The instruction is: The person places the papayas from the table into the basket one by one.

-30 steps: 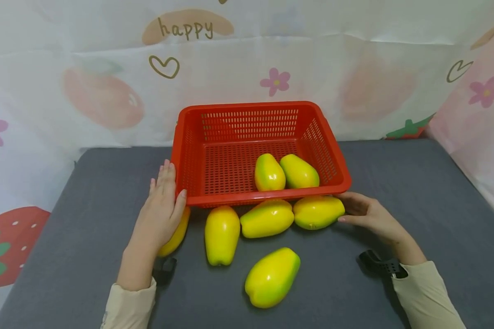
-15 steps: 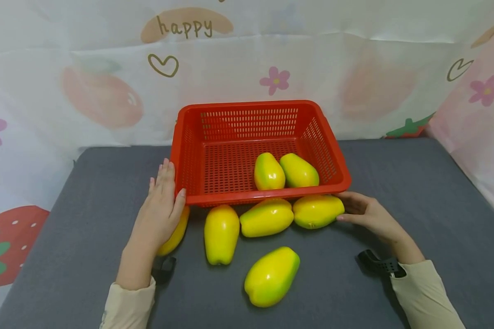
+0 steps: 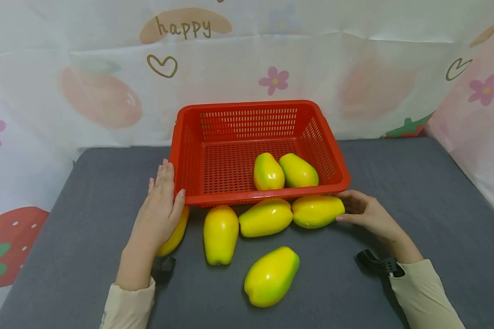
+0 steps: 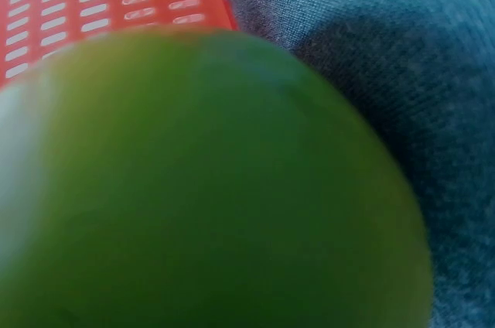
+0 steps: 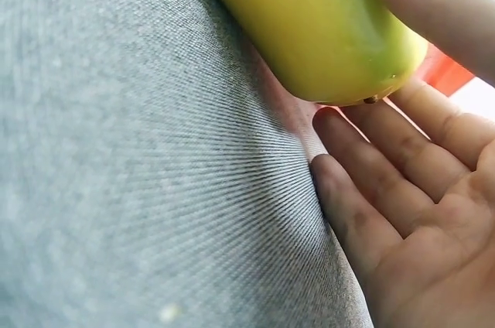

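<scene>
In the head view, a red plastic basket [image 3: 238, 197] holds two yellow-green papayas, one [image 3: 269, 172] upright-looking and one [image 3: 299, 171] leaning. My left hand [image 3: 158, 212] lies with straight fingers along the basket's left side. It partly covers a papaya [image 3: 178, 234] beneath it, whose green skin fills the left wrist view. My right hand [image 3: 374, 217] holds the end of the rightmost papaya [image 3: 318, 211], thumb on the near side, fingers behind. In the right wrist view, the other fingers [image 5: 379, 162] spread below that end, close to the grey cloth.
Between the hands, along the basket's front, lie two more papayas, one [image 3: 221, 235] pointing toward me and one [image 3: 266, 218] sideways. Another papaya [image 3: 271, 277] lies nearer to me on the grey tabletop [image 3: 313, 301]. A printed cloth [image 3: 230, 59] hangs behind the basket.
</scene>
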A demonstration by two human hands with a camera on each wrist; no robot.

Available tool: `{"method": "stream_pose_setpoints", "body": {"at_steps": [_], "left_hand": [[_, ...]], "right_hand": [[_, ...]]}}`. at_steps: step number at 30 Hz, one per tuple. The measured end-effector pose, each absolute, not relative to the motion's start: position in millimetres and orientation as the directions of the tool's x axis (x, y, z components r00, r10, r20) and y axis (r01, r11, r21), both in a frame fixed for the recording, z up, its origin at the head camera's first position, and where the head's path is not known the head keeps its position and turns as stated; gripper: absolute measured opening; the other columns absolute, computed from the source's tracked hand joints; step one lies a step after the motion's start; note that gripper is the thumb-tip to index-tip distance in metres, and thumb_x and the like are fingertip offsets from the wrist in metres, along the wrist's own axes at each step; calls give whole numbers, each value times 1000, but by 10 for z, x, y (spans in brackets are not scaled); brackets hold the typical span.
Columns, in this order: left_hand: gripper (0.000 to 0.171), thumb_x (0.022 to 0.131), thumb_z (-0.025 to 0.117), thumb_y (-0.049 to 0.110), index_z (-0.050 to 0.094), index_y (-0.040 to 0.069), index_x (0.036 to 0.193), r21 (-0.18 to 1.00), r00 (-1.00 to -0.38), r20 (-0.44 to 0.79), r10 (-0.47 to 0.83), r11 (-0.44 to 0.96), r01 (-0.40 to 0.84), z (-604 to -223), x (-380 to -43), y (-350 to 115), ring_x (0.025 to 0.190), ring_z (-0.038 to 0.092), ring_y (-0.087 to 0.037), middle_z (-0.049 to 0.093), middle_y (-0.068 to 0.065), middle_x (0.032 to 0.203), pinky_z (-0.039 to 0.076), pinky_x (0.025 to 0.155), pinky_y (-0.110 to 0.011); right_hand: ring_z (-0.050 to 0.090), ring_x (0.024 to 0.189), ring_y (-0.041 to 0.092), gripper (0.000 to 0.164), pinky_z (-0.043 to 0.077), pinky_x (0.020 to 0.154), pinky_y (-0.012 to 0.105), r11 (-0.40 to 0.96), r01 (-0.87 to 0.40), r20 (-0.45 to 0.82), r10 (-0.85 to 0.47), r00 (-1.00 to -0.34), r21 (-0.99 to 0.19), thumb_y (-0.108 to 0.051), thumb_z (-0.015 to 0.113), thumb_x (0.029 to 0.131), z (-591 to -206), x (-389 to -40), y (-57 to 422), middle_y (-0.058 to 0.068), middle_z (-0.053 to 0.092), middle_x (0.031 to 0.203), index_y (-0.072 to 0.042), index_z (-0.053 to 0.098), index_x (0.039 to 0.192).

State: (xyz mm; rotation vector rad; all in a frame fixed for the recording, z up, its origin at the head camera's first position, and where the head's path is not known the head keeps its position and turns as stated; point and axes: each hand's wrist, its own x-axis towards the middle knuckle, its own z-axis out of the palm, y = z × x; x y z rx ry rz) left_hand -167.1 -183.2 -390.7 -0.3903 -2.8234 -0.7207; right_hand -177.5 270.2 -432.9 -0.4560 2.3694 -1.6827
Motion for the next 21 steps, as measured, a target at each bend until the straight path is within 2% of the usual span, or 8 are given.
{"method": "stream_pose_setpoints", "body": {"at_steps": [6,14,21], "left_hand": [[65,100,39,22,6,-3,150,439,-943,260,206,845,306,-3912,-1674,-1841,143,7,-31,5,-16,157,7,114,-47],[65,100,39,23,6,-2,150,443,-944,259,203,844,303,-3927,-1675,-1845,143,7,-30,5,-15,157,8,114,-47],[65,100,40,23,6,-3,150,446,-945,255,204,842,303,-3919,-1674,-1843,143,7,-31,5,-16,157,7,114,-48]], "right_hand": [[60,101,9,47,51,81,22,252,-157,54,-370,-927,-955,3,67,83,-4326,-1777,2709,-7,60,116,6,49,126],[61,99,10,46,51,81,21,128,-180,127,-346,-930,-975,12,64,82,-4321,-1763,2733,-5,62,115,-9,57,123],[61,98,10,45,51,80,21,94,-193,155,-312,-937,-977,13,62,83,-4307,-1760,2771,-4,63,114,-7,59,122]]}}
